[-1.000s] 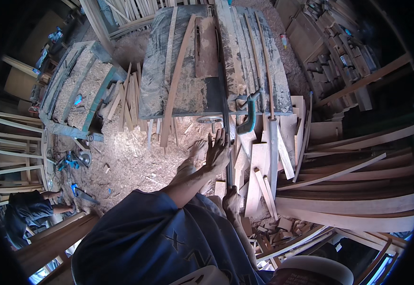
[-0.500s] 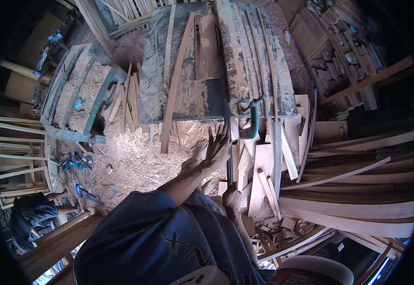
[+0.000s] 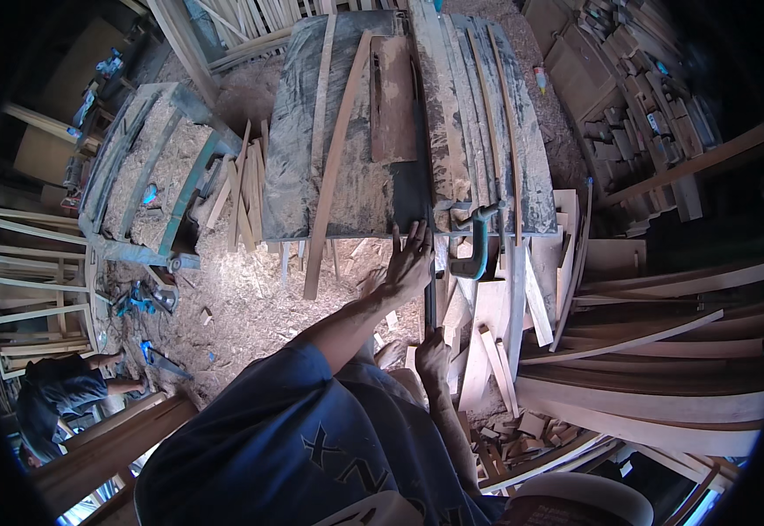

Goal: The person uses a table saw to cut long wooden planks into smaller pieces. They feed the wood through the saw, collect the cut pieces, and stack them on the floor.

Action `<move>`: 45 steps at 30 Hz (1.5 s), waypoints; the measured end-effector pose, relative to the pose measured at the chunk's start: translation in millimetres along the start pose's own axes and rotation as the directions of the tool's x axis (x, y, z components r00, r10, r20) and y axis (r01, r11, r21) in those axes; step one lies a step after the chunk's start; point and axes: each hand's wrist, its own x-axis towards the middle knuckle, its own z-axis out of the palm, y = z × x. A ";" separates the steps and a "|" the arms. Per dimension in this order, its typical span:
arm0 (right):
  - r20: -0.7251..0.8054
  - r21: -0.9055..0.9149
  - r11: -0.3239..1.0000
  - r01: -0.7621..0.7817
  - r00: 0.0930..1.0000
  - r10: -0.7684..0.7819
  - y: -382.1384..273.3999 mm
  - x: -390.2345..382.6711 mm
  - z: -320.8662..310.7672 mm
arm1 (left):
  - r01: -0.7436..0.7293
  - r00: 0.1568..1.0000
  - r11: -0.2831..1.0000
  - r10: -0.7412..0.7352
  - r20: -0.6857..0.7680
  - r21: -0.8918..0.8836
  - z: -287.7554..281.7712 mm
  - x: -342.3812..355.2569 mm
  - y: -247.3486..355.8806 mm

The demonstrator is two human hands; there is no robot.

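Note:
A long dark strip [image 3: 429, 296] runs from the dusty saw table [image 3: 287, 192] down toward me, along a fence [image 3: 446, 105]. My left hand [image 3: 406, 261] rests against it at the table's near edge, fingers extended and slightly apart. Closer to my body, my right hand [image 3: 435, 351] has its fingers closed round the near end of the strip. A teal C-clamp [image 3: 474, 254] is fixed at the fence's near end, right of my left hand. A brown plate [image 3: 390, 99] is set into the tabletop, and thin wooden slats [image 3: 338, 167] lie on it.
A second machine table [image 3: 186, 105] stands left. Wood offcuts [image 3: 478, 342] lean below the table; curved boards [image 3: 636, 394] are stacked right and frames [image 3: 36, 272] left. Shavings cover the floor [image 3: 251, 333], with blue power tools [image 3: 137, 298]. A co-worker [image 3: 58, 394] bends at lower left.
The saw table sits lower in the view than half a second ago. My right hand has shifted slightly up along the strip, toward the table, and my left hand stays against the strip near the edge.

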 end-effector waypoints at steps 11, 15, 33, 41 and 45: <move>0.029 0.013 1.000 -0.024 0.999 0.024 -40.6 49.6 -3.3 | 0.049 0.995 0.999 -0.049 -0.087 -0.001 -1.6 50.2 -23.1; 0.006 0.005 1.000 -0.019 1.000 0.019 -52.0 66.6 -2.0 | 0.069 0.992 0.997 -0.064 -0.108 0.040 1.2 62.7 -29.8; 0.031 -0.036 0.994 0.100 0.995 -0.099 -69.2 149.7 22.9 | -0.129 0.991 0.982 0.132 0.015 -0.141 -16.0 11.7 -39.4; 0.005 -0.075 0.966 0.249 0.968 -0.250 -66.9 195.4 46.2 | -0.133 0.991 0.991 0.134 0.023 -0.027 -18.0 46.6 -56.8; 0.047 0.030 0.983 0.183 0.982 -0.184 -60.8 178.0 27.0 | -0.067 0.995 0.994 0.073 0.073 -0.081 -20.0 49.8 -52.3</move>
